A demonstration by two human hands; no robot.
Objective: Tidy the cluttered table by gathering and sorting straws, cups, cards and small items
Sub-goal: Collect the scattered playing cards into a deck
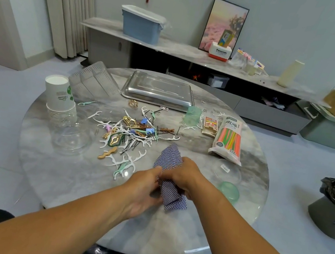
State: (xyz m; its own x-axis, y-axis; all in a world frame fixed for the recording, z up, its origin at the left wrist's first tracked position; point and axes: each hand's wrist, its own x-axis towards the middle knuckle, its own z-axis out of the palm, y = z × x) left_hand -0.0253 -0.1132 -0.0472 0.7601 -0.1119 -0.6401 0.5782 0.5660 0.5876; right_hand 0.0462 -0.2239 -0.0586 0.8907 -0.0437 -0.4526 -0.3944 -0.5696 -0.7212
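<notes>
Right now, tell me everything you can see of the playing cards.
The playing cards show only their backs, a fine blue-and-white lattice print; they look like thin coated card. They lie near the front middle of the marble table, in a loose, uneven spread rather than a squared deck. The far end fans out flat on the tabletop, while the near end is bunched and partly lifted. The left hand and the right hand both hold the bunch, gathering it. No faces are visible.
</notes>
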